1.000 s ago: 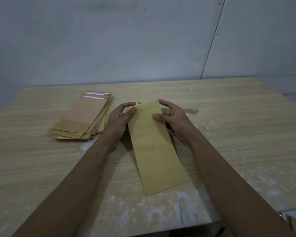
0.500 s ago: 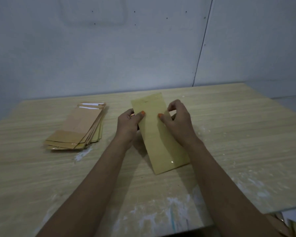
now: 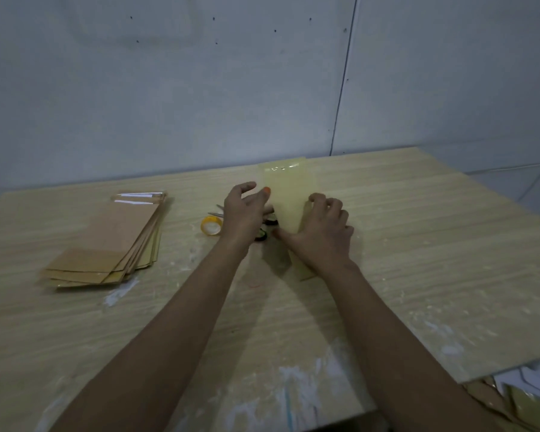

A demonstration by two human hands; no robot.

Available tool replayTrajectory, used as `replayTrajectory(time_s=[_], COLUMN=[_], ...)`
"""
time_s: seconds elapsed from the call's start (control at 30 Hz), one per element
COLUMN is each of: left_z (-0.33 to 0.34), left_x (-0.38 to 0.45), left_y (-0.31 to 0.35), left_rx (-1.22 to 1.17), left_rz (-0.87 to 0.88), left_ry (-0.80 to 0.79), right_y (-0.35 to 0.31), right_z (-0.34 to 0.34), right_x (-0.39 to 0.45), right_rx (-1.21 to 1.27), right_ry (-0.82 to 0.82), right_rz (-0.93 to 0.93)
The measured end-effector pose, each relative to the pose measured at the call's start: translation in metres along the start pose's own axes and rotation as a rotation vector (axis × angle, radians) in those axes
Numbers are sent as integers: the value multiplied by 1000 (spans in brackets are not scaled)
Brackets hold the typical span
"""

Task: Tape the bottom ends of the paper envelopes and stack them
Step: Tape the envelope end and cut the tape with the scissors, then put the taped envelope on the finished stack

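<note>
The envelope (image 3: 289, 198) has been swung up toward the worktop's (image 3: 418, 244) far edge, its taped end glinting. The right hand (image 3: 321, 238) grips it; the left hand (image 3: 243, 213), fingers relaxed, touches its side. Stacking on the pile (image 3: 106, 244) near the left edge looks next.

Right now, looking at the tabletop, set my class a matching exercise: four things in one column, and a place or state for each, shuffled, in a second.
Column 1
1. envelope stack
2. tape roll
3. yellow envelope
4. scissors

Column 2
A. held between both hands, glossy taped end pointing away
B. fanned out at the table's left
C. yellow ring just left of the left hand
D. metal tips poking out behind the left hand

Pairs: 1-B, 2-C, 3-A, 4-D
</note>
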State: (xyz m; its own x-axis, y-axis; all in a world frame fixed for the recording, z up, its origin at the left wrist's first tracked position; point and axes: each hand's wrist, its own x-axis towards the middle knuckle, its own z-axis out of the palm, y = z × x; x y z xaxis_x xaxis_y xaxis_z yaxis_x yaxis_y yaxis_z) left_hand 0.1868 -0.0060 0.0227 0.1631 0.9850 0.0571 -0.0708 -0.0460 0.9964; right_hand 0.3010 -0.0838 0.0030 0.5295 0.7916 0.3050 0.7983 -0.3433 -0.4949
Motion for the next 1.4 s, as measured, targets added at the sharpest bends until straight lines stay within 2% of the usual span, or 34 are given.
replayTrajectory(time_s=[0.2,0.33,0.53,0.8,1.07,1.2,1.4], left_z=[-23,-32,-29,-31,-32,-34,-49], left_x=[-29,-28,-20,-22,-26,-30,-40], left_y=[-28,-47,-60,-60,-57,-55,-34], left_rx=[355,688,1009,1043,1000,911,748], left_rz=[392,612,579,542,535,632,800], left_ry=[-49,-167,-259,-235,-241,-225,-47], right_y=[13,12,12,16,16,17,13], right_z=[19,32,39,44,46,45,43], right_x=[46,70,63,63,68,67,61], right_rx=[-78,-73,-242,-267,-296,-284,-217], right_ry=[1,3,-35,-232,-279,-285,-225], right_rz=[108,112,0,-118,-109,-101,-80])
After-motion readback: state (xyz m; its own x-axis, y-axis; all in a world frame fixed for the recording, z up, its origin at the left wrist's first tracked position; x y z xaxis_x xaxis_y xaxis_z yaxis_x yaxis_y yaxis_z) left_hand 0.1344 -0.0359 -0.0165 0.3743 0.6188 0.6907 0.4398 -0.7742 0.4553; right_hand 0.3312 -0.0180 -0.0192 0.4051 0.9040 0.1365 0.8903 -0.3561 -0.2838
